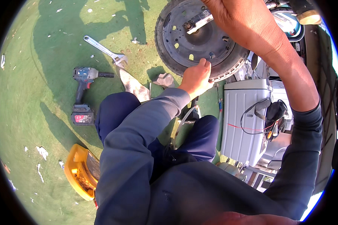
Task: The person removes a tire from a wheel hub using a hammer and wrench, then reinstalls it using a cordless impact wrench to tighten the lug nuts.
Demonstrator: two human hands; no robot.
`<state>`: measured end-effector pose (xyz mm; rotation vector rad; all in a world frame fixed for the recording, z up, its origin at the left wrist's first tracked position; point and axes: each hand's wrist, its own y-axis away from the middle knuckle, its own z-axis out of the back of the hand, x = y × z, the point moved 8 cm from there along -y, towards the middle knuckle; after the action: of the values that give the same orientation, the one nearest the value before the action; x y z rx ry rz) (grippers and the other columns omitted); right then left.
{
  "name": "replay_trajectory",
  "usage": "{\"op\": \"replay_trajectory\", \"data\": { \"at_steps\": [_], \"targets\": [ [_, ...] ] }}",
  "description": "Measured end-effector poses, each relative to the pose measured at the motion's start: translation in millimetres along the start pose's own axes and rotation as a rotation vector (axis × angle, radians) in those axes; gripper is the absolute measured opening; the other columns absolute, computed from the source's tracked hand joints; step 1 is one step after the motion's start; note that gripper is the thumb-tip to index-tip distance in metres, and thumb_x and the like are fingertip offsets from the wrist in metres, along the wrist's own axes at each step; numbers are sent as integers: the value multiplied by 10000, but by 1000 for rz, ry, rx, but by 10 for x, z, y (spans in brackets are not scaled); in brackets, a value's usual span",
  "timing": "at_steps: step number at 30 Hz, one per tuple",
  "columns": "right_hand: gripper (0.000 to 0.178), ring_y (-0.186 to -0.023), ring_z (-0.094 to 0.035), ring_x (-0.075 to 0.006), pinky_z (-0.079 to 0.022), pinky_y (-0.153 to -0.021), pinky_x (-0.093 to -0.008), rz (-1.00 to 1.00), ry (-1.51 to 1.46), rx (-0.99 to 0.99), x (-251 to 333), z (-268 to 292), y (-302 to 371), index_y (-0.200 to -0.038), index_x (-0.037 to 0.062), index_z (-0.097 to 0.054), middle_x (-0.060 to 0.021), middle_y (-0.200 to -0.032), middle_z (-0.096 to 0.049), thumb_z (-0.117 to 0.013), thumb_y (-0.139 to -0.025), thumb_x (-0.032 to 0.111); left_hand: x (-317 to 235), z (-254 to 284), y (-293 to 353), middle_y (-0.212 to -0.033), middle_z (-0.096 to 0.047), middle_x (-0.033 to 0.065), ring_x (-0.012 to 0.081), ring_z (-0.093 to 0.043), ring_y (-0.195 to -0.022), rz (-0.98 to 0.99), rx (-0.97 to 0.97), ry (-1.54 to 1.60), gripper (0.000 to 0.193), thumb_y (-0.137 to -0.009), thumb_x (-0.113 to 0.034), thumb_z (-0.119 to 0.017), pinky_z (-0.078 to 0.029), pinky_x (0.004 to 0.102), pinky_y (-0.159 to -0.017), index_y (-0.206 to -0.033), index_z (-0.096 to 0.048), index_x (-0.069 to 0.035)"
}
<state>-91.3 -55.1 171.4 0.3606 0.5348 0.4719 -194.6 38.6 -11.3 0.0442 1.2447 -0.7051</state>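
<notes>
A black wheel with a tyre (168, 41) and a dark rim with several holes is at the top centre. My left hand (197, 77) is closed on the tyre's near edge, its fingertips bent over onto the rim. Across the wheel's middle lies a grey metal arm (199, 21), with a bolt end near the hub. My right hand (229, 17) reaches over the far right part of the wheel, beside that arm. Its fingers run out of the picture at the top, so what they touch is hidden.
Left on the green ground lie an adjustable wrench (105, 48), a cordless impact wrench (82, 93), a pale cloth (133, 85) and a yellow container (77, 176). A grey box (244, 120) with tangled cables (276, 114) on it stands right of my knees.
</notes>
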Motion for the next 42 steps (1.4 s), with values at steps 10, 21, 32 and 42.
{"op": "replay_trajectory", "data": {
  "at_steps": [10,21,32,42],
  "targets": [
    [286,-763,-712,-421,-577,-705,-510,-155,35,-24,-544,-146,36,-1076,-6,-678,-220,-785,-701,-592,-1022,261,66,76,-74,-1101,-580,148,366,-715,-822,-5,9,19,586,-761,-330,-865,-606,466,-692,-1141,-587,19],
    [256,-788,-723,-397,-580,-708,-486,-227,-667,-183,-264,784,423,-1040,-9,-677,-217,-840,-719,-638,-1017,243,51,-154,-39,-1179,-563,145,370,-724,-850,15,53,29,697,-770,-362,-859,-614,475,-681,-1294,-566,-9],
    [260,-638,-681,-376,-534,-551,-463,-246,-1010,-487,345,-1367,2064,-969,36,-623,-129,-694,-645,-736,-965,270,-35,-355,55,-1360,-525,139,349,-524,-1158,-75,-131,-387,1156,-628,-430,-953,-405,508,-927,-1585,-401,-90],
    [290,-560,-645,-334,-509,-512,-404,-51,-1537,-910,781,-2533,2153,-991,14,-634,-105,-674,-626,-743,-967,281,-131,-238,-8,-1258,-547,218,436,-559,-1151,-112,-109,-511,1085,-599,-364,-983,-454,540,-1007,-1449,-418,2]
  ]
}}
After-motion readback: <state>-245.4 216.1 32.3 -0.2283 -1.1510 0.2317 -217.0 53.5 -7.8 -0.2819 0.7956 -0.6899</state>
